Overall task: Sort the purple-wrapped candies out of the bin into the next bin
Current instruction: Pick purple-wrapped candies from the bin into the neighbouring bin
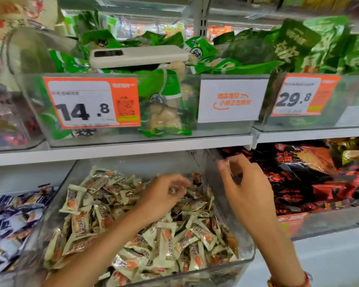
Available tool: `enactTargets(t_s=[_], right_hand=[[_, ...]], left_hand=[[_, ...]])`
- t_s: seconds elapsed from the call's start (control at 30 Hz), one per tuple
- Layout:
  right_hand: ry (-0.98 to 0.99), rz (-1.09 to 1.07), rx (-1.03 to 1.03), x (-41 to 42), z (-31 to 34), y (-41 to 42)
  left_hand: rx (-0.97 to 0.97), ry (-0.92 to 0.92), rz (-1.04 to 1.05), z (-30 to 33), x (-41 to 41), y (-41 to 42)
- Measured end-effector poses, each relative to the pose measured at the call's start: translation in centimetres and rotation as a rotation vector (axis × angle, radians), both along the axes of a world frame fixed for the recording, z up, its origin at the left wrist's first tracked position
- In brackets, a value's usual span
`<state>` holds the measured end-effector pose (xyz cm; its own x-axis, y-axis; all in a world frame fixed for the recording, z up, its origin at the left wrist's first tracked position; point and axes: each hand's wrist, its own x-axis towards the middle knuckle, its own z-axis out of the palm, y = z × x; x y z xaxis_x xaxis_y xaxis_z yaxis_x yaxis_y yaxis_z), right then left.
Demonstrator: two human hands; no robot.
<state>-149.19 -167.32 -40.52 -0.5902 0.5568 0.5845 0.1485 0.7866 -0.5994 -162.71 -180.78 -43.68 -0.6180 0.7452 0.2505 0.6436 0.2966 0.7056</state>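
Dark candy [195, 179] lies just beyond your left hand [164, 195]
Left fingers pinch a small wrapper; right hand [239, 183], frame centre-right, pinches something, curled at the bin [207, 175] wall.

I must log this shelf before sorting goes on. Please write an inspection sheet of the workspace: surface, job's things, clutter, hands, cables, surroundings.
Surface: white shelf above, clear candy bin below.
Job's things: bin is full of cream-wrapped candies; a few dark candies at the back, colour unclear. Next bin holds black-and-red packs.
Clutter: a phone lies on green snack bags.
Hands: left hand reaches over the candies, fingers curled, contents unclear; right hand is at the divider, pinching something small and blurred.
Cables: nothing seen.
Surroundings: price tags 14.8 and 29.8.
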Motion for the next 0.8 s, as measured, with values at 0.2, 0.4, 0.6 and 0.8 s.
enactTargets(t_s=[0.2, 0.4, 0.6, 0.8], right_hand=[[-0.138, 0.010, 0.037, 0.5, -2.4, 0.8], [-0.127, 0.015, 0.031, 0.0, -2.8, 1.4], [-0.054, 0.060, -0.028, 0.0, -2.9, 1.5], [-0.035, 0.077, -0.036, 0.2, -3.1, 1.3]], left_hand=[[-0.655, 0.271, -0.275, -3.1, -3.5, 7.0], [-0.968, 0.419, -0.246, -1.1, -6.3, 1.8], [-0.725, 0.533, -0.083, 0.5, -5.6, 0.0], [-0.414, 0.124, -0.206, -1.6, -5.2, 7.5]])
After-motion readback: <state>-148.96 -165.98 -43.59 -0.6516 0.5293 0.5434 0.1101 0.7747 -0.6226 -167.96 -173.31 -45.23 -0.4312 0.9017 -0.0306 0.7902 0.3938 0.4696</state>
